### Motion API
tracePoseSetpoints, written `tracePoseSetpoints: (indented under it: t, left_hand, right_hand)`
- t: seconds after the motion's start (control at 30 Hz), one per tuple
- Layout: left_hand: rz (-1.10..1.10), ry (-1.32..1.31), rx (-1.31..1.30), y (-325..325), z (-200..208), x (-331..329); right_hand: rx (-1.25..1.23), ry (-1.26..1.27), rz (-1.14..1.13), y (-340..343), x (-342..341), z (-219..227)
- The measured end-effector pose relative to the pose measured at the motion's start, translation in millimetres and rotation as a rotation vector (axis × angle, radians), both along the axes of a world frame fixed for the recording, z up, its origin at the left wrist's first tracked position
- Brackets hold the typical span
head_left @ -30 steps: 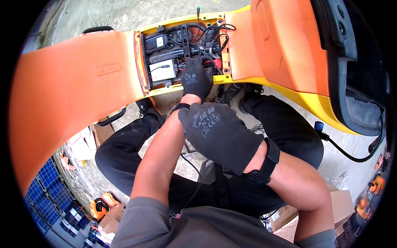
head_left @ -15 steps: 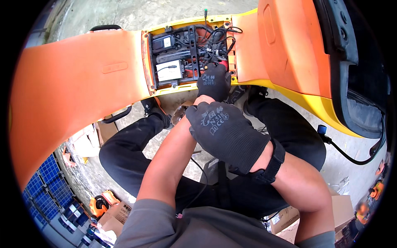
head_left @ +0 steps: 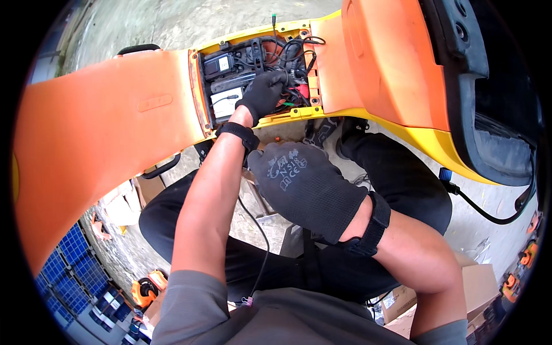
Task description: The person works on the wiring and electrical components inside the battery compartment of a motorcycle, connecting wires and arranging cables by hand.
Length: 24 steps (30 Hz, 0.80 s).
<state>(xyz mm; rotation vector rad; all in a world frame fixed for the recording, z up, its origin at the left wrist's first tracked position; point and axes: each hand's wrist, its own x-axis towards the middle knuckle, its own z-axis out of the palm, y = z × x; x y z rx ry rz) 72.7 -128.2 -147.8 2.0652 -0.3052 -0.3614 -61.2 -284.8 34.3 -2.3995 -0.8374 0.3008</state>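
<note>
My left hand (head_left: 263, 96), in a black glove, reaches into the open compartment of an orange and yellow vehicle body. Its fingers are bent among the cables (head_left: 293, 57), beside a black slotted bracket (head_left: 256, 50); what they grip is hidden. Just right of the fingertips lies a red connector (head_left: 302, 90). A white box (head_left: 225, 102) and a black module (head_left: 219, 65) sit left of the hand. Nearer to me, my right hand (head_left: 307, 187), gloved too, hangs over my lap. Its fingers curl under, and anything inside them is out of sight.
Orange panels flank the compartment, a long one (head_left: 109, 103) at left and a raised one (head_left: 391, 63) at right. A black cable with a blue-tipped plug (head_left: 445, 174) hangs at lower right. Cardboard boxes (head_left: 480, 282) stand on the floor, and blue crates (head_left: 69, 259) are at lower left.
My left hand has moved left inside the compartment, from beside the red connector to the bracket, uncovering the connector. My left forearm has come out from under my right hand, which has shifted slightly left.
</note>
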Motion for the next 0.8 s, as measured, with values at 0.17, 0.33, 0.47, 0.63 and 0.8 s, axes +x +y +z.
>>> tracePoseSetpoints:
  t: [0.17, 0.33, 0.47, 0.63, 0.8]
  left_hand:
    - [-0.261, -0.099, 0.233, 7.6, 3.2, 16.1]
    - [-0.274, -0.251, 0.591, -15.2, 19.6, 16.5]
    - [-0.329, -0.281, 0.726, -14.6, 30.0, 13.2]
    - [-0.337, -0.504, 0.726, -12.1, 30.5, 11.8]
    - [-0.121, -0.484, 0.704, -7.1, 29.9, 9.8]
  right_hand:
    - [-0.029, -0.082, 0.007, 1.8, -0.5, 5.0]
    - [0.127, -0.184, -0.05, 2.2, -3.4, -5.5]
    - [0.081, -0.21, -0.02, 3.8, -4.3, -7.3]
    - [0.114, -0.185, -0.021, 5.3, -5.3, -10.0]
    - [0.041, -0.076, -0.003, 2.4, -1.5, -4.0]
